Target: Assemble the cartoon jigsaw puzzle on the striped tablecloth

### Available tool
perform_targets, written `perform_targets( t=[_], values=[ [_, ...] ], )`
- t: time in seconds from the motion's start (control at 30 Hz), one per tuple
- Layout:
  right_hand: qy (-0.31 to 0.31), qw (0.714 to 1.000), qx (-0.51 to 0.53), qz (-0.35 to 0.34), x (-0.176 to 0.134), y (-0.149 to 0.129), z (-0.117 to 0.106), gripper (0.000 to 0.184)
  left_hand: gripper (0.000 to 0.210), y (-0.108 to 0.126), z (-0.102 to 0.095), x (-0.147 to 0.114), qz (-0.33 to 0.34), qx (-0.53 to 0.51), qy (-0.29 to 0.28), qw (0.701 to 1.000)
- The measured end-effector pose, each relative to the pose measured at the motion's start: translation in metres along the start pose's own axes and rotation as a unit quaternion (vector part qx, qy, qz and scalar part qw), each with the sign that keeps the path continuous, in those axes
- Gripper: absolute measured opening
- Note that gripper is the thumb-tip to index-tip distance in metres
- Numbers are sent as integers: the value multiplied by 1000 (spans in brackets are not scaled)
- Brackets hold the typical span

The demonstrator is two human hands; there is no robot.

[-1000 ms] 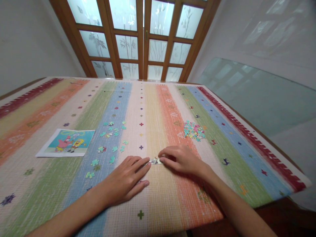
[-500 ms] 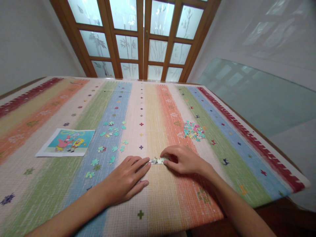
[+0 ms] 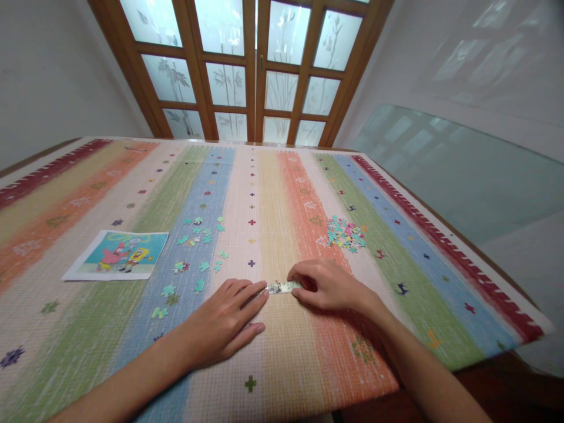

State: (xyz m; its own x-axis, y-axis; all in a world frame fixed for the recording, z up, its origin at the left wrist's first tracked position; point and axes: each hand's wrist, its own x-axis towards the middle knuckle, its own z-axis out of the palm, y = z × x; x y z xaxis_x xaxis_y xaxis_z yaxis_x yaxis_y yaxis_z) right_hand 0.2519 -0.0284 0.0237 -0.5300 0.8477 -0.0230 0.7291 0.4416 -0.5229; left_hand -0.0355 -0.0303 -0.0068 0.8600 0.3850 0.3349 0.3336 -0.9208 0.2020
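Note:
A short strip of joined jigsaw puzzle pieces [image 3: 278,288] lies on the striped cloth between my hands. My left hand [image 3: 231,317] rests flat with its fingers stretched out, the fingertips touching the strip's left end. At the right end, my right hand [image 3: 321,286] is curled, thumb and forefinger pinching a puzzle piece that the fingers partly cover. Loose teal puzzle pieces [image 3: 200,285] are scattered beyond and to the left of my left hand. A mixed heap of puzzle pieces [image 3: 346,234] sits beyond my right hand.
A printed cartoon picture [image 3: 121,255] lies flat at the left. The striped tablecloth [image 3: 282,364] covers the table, whose near edge runs below my right forearm. Wooden glass-paned doors [image 3: 255,76] stand behind the table, with walls on both sides.
Almost nothing differs. My right hand has shifted very slightly at the strip's right end; my left hand stays in place.

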Motion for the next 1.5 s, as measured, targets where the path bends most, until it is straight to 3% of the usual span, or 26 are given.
perform_targets(
  t=[0.43,0.7,1.17,1.33,1.5],
  values=[
    [2,1000,18,-5,3,1,2,18,44,0,1,-2,-6,-11,2,1000],
    [1,1000,23,12,4,5,6,10,42,0,0,0,2,3,0,1000],
    [9,998,28,-60,5,15,9,14,44,-1,1,-2,7,2,0,1000],
    [-8,998,40,-49,0,15,1,16,44,0,0,-2,4,2,-2,1000],
    [-36,997,49,-55,0,15,-2,6,43,-1,0,-2,9,11,-5,1000]
  ],
)
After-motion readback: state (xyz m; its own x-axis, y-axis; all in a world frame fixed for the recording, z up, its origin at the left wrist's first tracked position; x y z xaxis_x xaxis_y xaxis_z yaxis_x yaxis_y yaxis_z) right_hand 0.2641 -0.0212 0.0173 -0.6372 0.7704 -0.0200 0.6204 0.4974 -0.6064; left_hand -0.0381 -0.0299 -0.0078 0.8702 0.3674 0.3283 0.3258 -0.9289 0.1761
